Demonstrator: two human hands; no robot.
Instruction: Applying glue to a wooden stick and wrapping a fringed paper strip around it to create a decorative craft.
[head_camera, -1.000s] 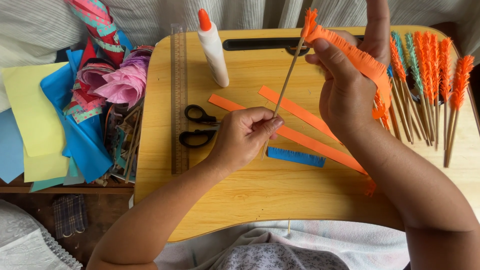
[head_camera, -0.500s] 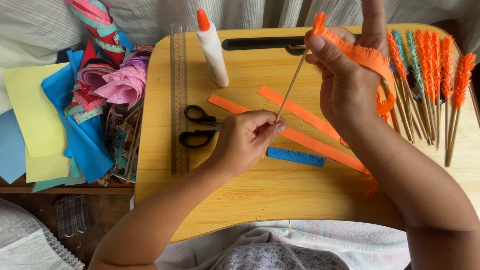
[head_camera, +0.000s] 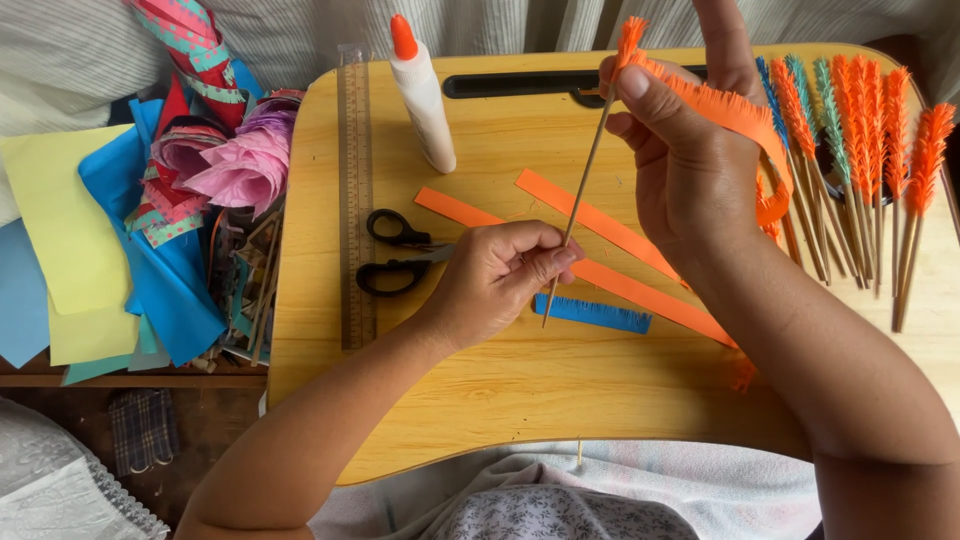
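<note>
Skewer (head_camera: 585, 185) between both hands' fingers (head_camera: 556, 256)

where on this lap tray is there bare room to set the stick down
Bare wood on the tray lies along the near edge, below the blue fringed strip and the left hand. A smaller patch sits between the glue bottle and the orange strips. The right edge is crowded with finished fringed sticks.

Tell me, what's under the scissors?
The scissors lie flat on the yellow wooden tray, beside the ruler. Their blades cannot be seen: the left hand covers them, so whether they rest on the orange strip is unclear.
</note>
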